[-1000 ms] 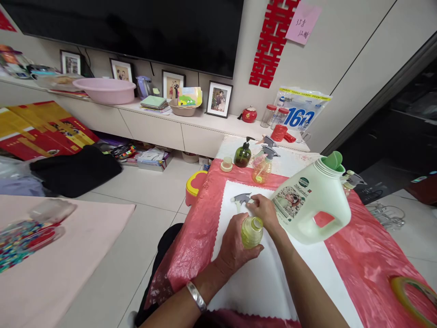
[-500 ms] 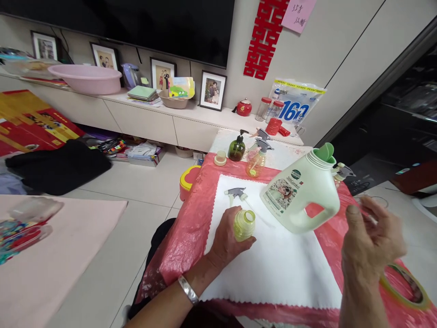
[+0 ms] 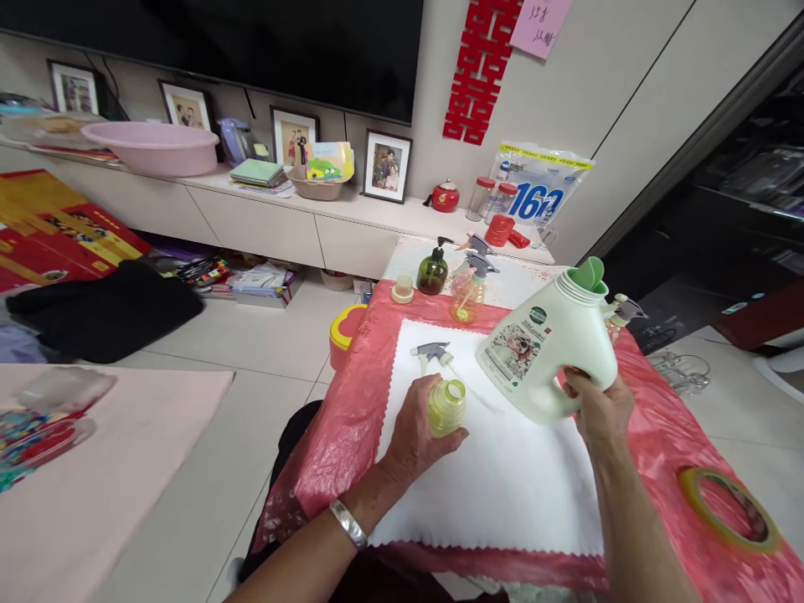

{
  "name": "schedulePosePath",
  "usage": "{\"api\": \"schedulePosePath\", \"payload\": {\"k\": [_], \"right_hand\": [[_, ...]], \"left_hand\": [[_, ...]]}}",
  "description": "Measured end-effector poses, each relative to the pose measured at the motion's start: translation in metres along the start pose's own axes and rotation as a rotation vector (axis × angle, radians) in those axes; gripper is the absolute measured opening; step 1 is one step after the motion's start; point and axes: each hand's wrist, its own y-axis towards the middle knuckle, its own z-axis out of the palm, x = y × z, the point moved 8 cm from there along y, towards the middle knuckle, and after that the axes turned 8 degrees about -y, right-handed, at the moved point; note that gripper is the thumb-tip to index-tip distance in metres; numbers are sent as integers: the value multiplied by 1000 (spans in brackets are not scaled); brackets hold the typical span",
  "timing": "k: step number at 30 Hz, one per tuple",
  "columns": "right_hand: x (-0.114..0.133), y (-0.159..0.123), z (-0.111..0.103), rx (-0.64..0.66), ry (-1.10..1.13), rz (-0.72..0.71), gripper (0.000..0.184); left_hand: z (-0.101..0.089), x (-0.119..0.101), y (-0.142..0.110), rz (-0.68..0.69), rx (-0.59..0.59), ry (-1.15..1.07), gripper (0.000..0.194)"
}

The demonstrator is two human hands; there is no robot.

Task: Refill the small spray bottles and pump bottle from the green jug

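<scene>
My left hand (image 3: 414, 431) is wrapped round a yellow-green ribbed spray bottle (image 3: 446, 408), whose uncapped mouth faces up. At the right, my right hand (image 3: 600, 406) grips the handle of a big pale-green detergent jug (image 3: 533, 352); its green pour spout is uncovered. The jug stands on the white scalloped mat (image 3: 502, 494). Just beyond the bottle lies a grey trigger spray head (image 3: 432, 352) with its thin tube trailing to the right. A cream cap (image 3: 403, 290) sits at the far left edge of the red plastic cover.
Farther back stand a green pump bottle (image 3: 433, 270) and a clear spray bottle (image 3: 468, 300). Behind the jug is another spray bottle (image 3: 619, 316). A tape roll (image 3: 729, 509) lies at the right on the red cover (image 3: 339, 452). A yellow-and-red stool (image 3: 347, 331) is left of the table.
My right hand has moved left from beside the jug and closed on its handle. My left hand still holds the spray bottle in about the same place.
</scene>
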Motion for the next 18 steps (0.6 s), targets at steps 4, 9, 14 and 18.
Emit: {"api": "schedulePosePath", "payload": {"k": [4,9,14,18], "right_hand": [[9,-1,-1,-79,49,25,25],[27,-9,-23,-130,44,79,23],[54,-18,-56,-141,13,130,23],[77,-27,-90,-140,-79,105,20]], "left_hand": [[0,3,0,-7,-5,11,84],[1,4,1,-12,-10,19,85],[0,4,2,-17,-19,18,85],[0,3,2,-2,-28,36,86]]}}
